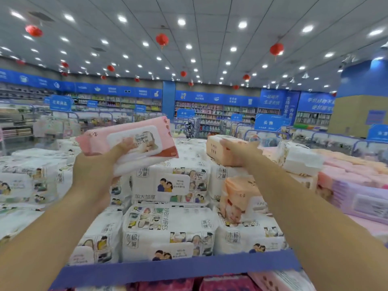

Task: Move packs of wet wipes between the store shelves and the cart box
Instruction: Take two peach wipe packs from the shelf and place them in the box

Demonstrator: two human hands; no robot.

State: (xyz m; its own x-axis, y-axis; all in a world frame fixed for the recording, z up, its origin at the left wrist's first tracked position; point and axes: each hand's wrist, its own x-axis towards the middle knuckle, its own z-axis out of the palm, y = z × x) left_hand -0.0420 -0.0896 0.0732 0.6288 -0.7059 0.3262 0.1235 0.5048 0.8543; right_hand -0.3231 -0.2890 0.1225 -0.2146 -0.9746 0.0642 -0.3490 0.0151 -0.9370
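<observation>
left hand [98, 171] grips soft pink plastic wet-wipe pack [126, 127], lifted clear above stacked white baby-wipe packs [170, 185], thumb across its lid, likely carrying it off; right hand [237, 148] clasps peach plastic pack [216, 153] atop the shelf pile, probably to pull it too; cart box unseen
</observation>
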